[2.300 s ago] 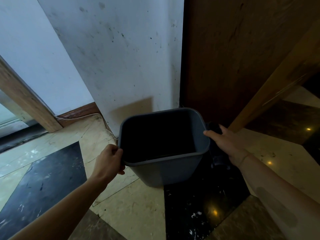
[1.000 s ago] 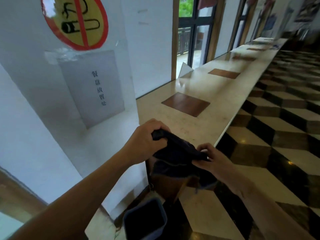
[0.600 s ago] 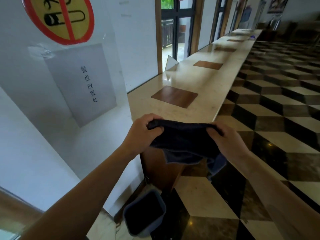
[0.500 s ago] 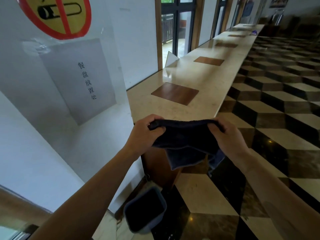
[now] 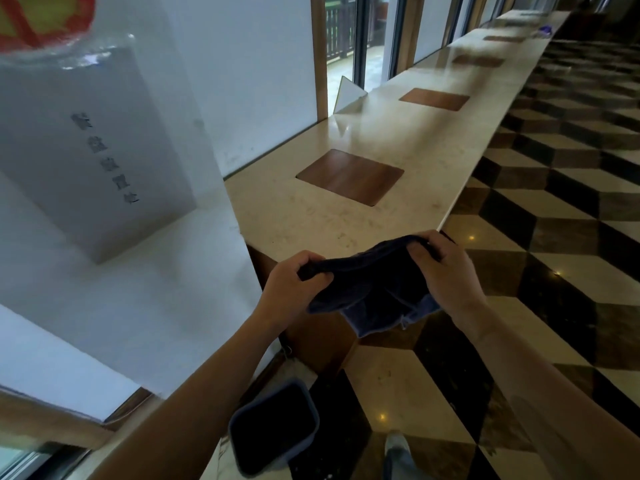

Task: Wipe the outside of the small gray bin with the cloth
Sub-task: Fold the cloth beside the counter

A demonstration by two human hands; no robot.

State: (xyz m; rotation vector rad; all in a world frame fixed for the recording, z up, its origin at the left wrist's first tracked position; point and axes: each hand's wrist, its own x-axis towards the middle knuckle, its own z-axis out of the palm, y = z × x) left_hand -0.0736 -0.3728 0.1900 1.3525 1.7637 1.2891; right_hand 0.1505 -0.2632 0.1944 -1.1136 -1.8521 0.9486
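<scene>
Both hands hold a dark blue cloth (image 5: 372, 292) stretched between them at chest height, just in front of the counter's near end. My left hand (image 5: 294, 282) grips the cloth's left edge and my right hand (image 5: 446, 271) grips its right edge; a loose corner hangs down below. The small gray bin (image 5: 310, 407) stands upright and empty on the floor far below, near the bottom of the view, beside the counter's brown wooden end panel. Neither hand touches the bin.
A long beige marble counter (image 5: 426, 147) with brown square inlays runs away to the upper right. A white pillar with a paper notice (image 5: 90, 150) stands at left. The floor (image 5: 554, 258) is checkered in dark and light tiles. A foot (image 5: 398, 448) shows near the bin.
Earlier both hands held the bin's rim near the floor. Since then the view rose, the bin stands on the floor, and my hands took the cloth and spread it out.
</scene>
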